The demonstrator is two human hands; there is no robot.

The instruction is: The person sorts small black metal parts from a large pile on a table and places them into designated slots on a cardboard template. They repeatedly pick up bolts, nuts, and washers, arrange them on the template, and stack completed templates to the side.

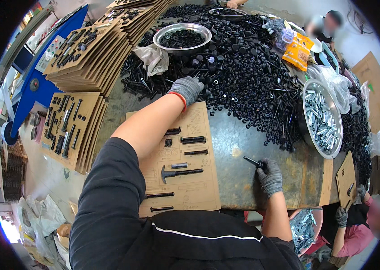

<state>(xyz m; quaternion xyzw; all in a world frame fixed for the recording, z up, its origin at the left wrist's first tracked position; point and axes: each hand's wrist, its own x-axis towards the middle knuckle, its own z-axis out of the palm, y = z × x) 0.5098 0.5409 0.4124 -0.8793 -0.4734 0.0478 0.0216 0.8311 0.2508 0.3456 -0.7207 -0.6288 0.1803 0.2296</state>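
Observation:
Both my hands wear grey gloves. My left hand (187,89) reaches to the near edge of a heap of black bolts and nuts (248,87). Its fingers are curled down among the pieces, and what they grip, if anything, is hidden. Out on the bare metal tabletop, my right hand (271,180) is closed on a black bolt (253,160) that points left. A printed cardboard sheet (194,191) lies under my left forearm. It carries several black bolts (196,152), a silver sleeve (179,165) and a black T-shaped part with a curved head (172,173).
Stacked cardboard sheets with black hardware (86,63) stand at the left, with a lower stack (71,123) nearer. A metal bowl of black rings (156,38) sits on the heap. Silver sleeves fill a tilted bowl (306,121) at right. Co-workers are at the right and far side.

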